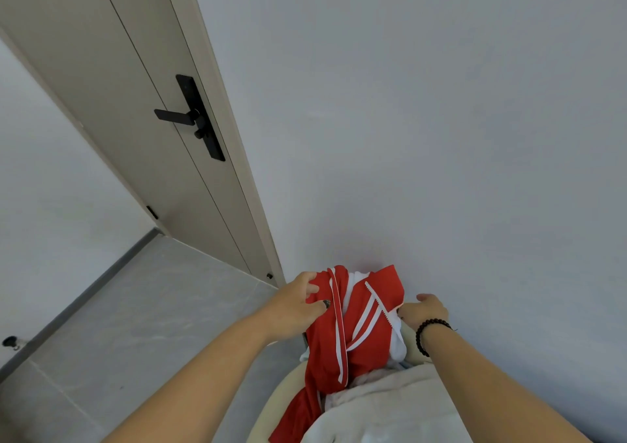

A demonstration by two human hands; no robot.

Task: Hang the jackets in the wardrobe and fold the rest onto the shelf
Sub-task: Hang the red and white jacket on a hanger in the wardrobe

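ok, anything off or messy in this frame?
Nothing damaged or spilled. The red jacket is bunched and crumpled between the left hand and right hand, not yet hung; no wardrobe is in view.

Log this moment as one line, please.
stage: handling jacket | left hand: grips red jacket | right hand: holds its other edge | wardrobe: not in view | door: shut

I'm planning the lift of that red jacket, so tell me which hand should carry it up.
Left, probably. The left hand already has its grip curled round the upper edge of the red jacket, thumb and fingers pinching fabric. The right hand only meets the jacket's far edge; whether it holds cloth cannot be told.
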